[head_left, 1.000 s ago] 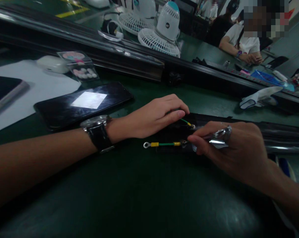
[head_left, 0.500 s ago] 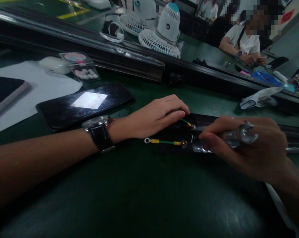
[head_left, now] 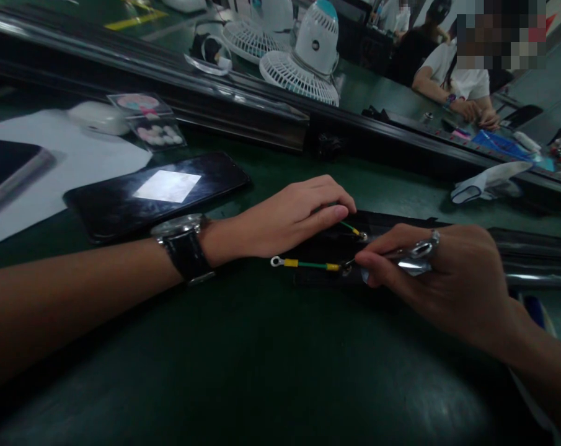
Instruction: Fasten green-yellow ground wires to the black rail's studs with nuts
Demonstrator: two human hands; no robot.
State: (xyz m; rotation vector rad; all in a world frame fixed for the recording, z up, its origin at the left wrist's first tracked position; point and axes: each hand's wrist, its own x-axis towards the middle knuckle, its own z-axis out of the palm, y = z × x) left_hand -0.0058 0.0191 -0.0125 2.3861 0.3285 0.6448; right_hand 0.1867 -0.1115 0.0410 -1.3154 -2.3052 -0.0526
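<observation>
My right hand (head_left: pixel 447 279) is closed around a wrench (head_left: pixel 422 249); its far end is near a nut or bolt at one end of a short green wire (head_left: pixel 310 266). Yellow sleeves and ring terminals cap this wire, and its left ring sticks out past a black bar (head_left: pixel 315 279). A second green wire (head_left: pixel 356 231) is fastened farther back, partly under my left hand (head_left: pixel 303 214). My left hand lies palm down over the bar with its fingers bent around the far side, fingertips partly hidden. Part of the bar is hidden under my right hand.
Left of my hands lie a black phone (head_left: pixel 159 195), white paper (head_left: pixel 66 161) and a dark device (head_left: pixel 10 167). Behind runs a long rail (head_left: pixel 243 114), with white fans (head_left: pixel 301 68) beyond. A white glove (head_left: pixel 487 183) rests at right. Another person (head_left: pixel 461 87) sits across.
My right hand has moved left with the wrench, bringing its end to the front wire's inner terminal. My left hand stays in place on the bar.
</observation>
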